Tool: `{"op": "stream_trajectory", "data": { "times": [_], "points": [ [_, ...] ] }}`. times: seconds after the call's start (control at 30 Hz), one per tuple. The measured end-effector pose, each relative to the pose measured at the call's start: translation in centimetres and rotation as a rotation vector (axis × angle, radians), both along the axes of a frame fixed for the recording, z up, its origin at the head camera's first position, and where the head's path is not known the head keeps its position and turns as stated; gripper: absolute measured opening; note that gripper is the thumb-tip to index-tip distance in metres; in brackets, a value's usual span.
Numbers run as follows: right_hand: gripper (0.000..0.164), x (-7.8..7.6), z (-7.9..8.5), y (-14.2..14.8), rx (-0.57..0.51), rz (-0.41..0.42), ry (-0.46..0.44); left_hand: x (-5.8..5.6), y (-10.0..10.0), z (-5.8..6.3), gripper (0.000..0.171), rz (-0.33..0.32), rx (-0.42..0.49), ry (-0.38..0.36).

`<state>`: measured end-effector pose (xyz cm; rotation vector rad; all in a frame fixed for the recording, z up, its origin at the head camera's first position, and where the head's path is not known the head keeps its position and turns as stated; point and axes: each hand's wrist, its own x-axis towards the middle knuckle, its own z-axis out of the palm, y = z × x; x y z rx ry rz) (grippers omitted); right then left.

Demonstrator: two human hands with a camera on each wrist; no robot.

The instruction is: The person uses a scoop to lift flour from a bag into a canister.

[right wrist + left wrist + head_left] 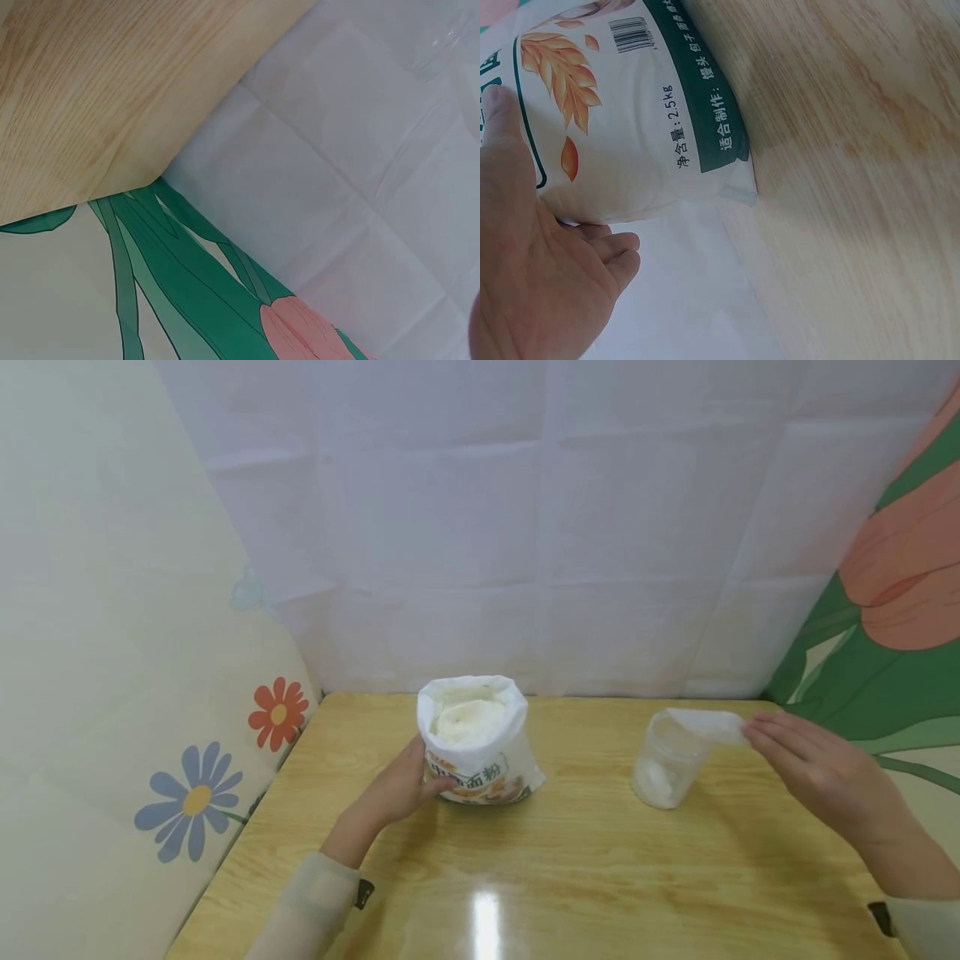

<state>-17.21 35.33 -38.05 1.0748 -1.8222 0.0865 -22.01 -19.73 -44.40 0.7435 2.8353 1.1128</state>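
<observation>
An open white bag of flour (480, 768) stands on the wooden table, with pale flour (468, 720) showing in its mouth. My left hand (401, 785) grips its left side, the thumb across the printed front; in the left wrist view the hand (547, 247) lies along the bag (622, 150). To the right, a clear jar (663, 772) holds some white powder at the bottom. My right hand (832, 768) pinches a translucent plastic scoop (708, 725) whose far end is tilted over the jar's rim. Blurred clear plastic (439, 45) shows at the corner of the right wrist view.
The wooden table (570, 877) reaches back to a white hanging sheet (450, 527). A flower-printed wall covering (195, 802) borders its left side, and a tulip-printed one (900, 693) stands at the right.
</observation>
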Motion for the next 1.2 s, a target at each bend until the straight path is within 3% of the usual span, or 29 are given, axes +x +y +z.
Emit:
{"op": "stream_trajectory", "data": {
  "times": [0.13,0.37,0.53,0.83,1.03,1.2],
  "points": [
    [0.036,-0.2,0.2,-0.2,-0.034,0.034,0.03,0.1,0.0,0.0,0.099,0.007,-0.006,0.0],
    [0.041,-0.7,0.8,-0.8,-0.106,-0.043,0.125,0.2,0.0,0.1,0.098,0.003,-0.001,0.013],
    [0.051,-0.7,1.2,-1.3,-0.162,-0.04,0.065,0.2,0.0,0.1,0.097,-0.002,-0.005,0.013],
    [0.054,-1.5,2.3,-4.0,-0.276,-0.017,0.005,0.2,0.1,0.5,0.097,0.014,-0.007,-0.029],
    [0.056,-2.7,3.5,-5.8,-0.223,0.005,-0.091,0.2,0.1,0.5,0.097,0.011,-0.006,-0.019],
    [0.052,-3.8,4.7,-8.1,-0.203,0.069,-0.108,0.1,0.1,0.3,0.097,0.009,0.001,-0.013]
  ]
}}
